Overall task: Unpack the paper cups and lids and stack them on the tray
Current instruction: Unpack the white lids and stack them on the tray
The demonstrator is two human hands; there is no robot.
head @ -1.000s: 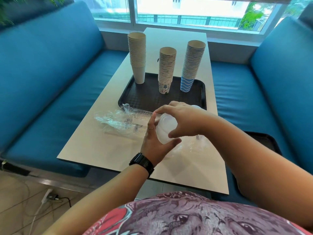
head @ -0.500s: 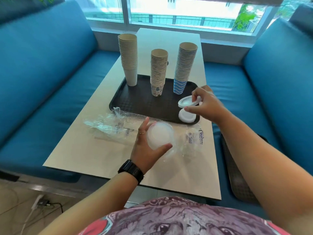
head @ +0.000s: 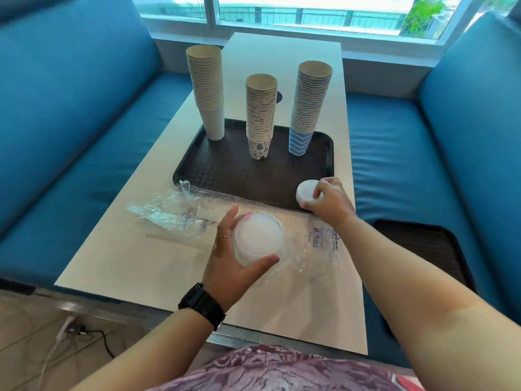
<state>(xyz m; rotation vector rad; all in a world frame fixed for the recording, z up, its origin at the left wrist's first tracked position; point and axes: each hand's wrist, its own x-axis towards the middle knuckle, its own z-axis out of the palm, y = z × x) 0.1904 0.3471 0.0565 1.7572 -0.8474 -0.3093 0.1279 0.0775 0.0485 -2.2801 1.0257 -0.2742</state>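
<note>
Three stacks of paper cups stand on the black tray (head: 225,170): a white stack (head: 207,91), a patterned stack (head: 260,114) and a blue-striped stack (head: 308,105). My left hand (head: 234,258) grips a stack of translucent lids (head: 258,239) still inside its clear plastic sleeve (head: 318,246) above the table. My right hand (head: 328,201) holds a small pile of white lids (head: 306,191) at the tray's near right corner, fingers curled over its right side.
Empty crumpled plastic wrap (head: 166,213) lies on the white table (head: 141,266) left of my hands. A second black tray (head: 428,244) lies on the blue bench at the right. Blue benches flank the table; a cable runs on the floor at lower left.
My right hand carried lids away from the sleeve to the tray's near right corner and lowered them onto the pile there. My left hand kept hold of the sleeved lids.
</note>
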